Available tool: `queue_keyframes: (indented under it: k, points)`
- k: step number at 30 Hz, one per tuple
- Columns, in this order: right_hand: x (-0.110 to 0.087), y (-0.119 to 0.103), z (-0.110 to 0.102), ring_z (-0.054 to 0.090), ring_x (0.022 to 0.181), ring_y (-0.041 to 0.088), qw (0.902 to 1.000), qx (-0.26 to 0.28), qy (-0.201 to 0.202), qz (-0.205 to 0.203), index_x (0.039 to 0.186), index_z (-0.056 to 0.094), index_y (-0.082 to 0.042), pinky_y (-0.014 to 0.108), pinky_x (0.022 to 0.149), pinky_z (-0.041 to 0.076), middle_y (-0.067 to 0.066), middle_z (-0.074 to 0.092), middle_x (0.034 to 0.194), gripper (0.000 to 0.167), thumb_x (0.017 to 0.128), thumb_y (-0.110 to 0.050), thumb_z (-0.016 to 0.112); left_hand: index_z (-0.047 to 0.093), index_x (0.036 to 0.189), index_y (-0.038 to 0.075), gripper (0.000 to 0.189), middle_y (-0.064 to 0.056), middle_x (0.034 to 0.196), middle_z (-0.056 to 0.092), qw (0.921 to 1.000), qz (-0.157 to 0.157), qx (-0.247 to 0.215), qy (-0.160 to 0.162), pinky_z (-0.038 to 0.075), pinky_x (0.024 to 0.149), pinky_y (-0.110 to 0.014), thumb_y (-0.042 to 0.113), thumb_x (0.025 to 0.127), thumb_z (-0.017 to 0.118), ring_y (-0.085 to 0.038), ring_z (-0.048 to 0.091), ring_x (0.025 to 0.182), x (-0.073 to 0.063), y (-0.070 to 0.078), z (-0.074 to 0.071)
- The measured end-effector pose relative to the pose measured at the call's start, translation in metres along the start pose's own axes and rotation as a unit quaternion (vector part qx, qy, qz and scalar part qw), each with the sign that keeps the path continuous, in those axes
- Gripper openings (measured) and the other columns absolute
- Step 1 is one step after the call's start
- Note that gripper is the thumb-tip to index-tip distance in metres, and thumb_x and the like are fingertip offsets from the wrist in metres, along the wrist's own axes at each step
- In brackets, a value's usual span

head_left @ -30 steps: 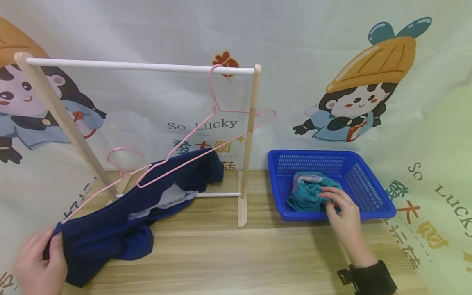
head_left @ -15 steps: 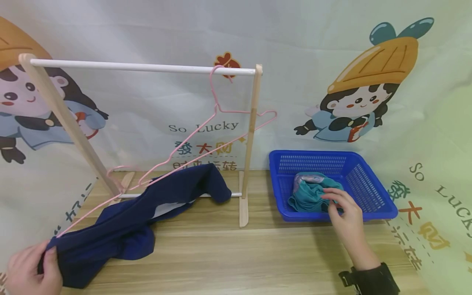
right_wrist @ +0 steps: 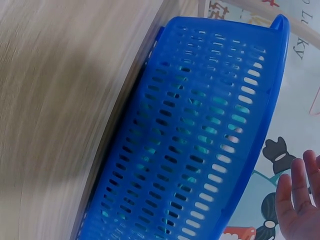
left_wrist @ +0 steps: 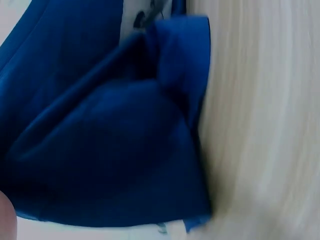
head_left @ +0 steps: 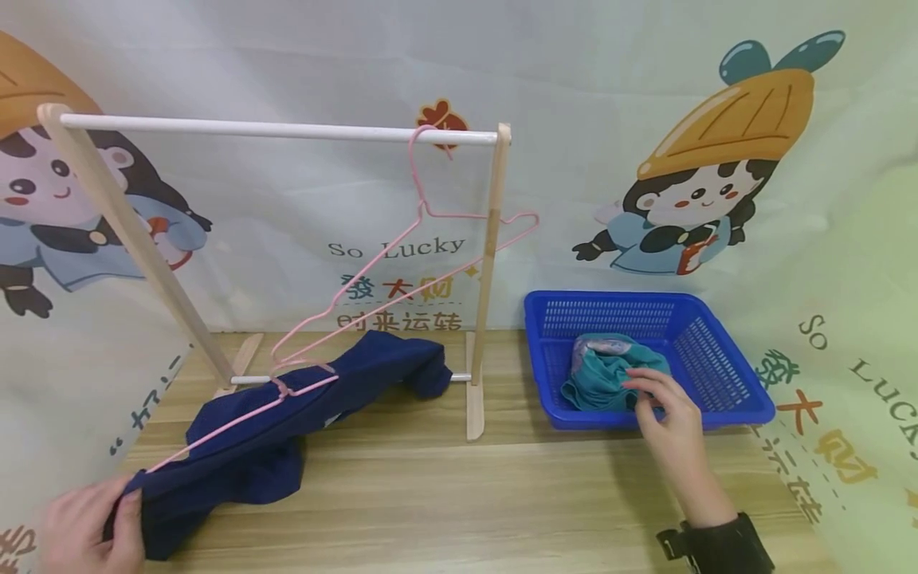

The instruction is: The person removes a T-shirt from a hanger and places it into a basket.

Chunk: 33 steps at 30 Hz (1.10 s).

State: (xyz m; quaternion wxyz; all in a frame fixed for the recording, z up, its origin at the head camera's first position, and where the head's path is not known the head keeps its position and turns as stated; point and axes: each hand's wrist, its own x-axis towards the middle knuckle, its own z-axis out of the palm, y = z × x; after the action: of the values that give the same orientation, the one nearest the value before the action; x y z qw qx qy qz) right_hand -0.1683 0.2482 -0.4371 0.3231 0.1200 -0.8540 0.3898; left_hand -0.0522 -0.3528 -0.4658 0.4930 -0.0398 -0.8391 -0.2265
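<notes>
At the lower left my left hand [head_left: 93,526] grips the end of a navy blue garment [head_left: 251,474], thumb on top. One arm of a pink wire hanger [head_left: 215,436] runs into the cloth near those fingers; its hook lies over the garment. Navy cloth [left_wrist: 105,155] fills much of the left wrist view, with a fingertip at the edge. My right hand [head_left: 670,418] hovers at the near rim of a blue basket [head_left: 610,296], fingers loosely bent beside a crumpled teal garment [head_left: 602,387]. The right wrist view shows those fingers [right_wrist: 300,187] holding nothing.
A rack with a white top rail [head_left: 287,127] and wooden posts stands at the back left. Another pink hanger [head_left: 421,209] hangs bare from it near the right post [head_left: 491,239]. A printed cloth backdrop [head_left: 559,159] closes off the wooden table [head_left: 445,510].
The held hanger's hook has dropped and swung right onto the garment. My left hand went left, then back right. The navy garment's far end has sunk lower. My right hand has barely moved.
</notes>
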Motion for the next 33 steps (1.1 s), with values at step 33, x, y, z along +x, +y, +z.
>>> queue_keyframes:
  k: [33]
  points:
    - [-0.037, -0.09, 0.032, 0.052, 0.113, 0.018, 0.9633, 0.068, -0.14, -0.219, 0.129, 0.056, -0.015, 0.029, 0.101, 0.031, 0.001, 0.062, 0.124, 0.046, 0.087, -0.032, 0.066, 0.072, 0.088, 0.006, 0.036, -0.001, 0.081, 0.069, 0.9648, 0.149, -0.203, -0.074, 0.029, 0.074, -0.024, 0.03, 0.099, 0.048, -0.016, 0.051, 0.08, 0.037, 0.159, 0.075]
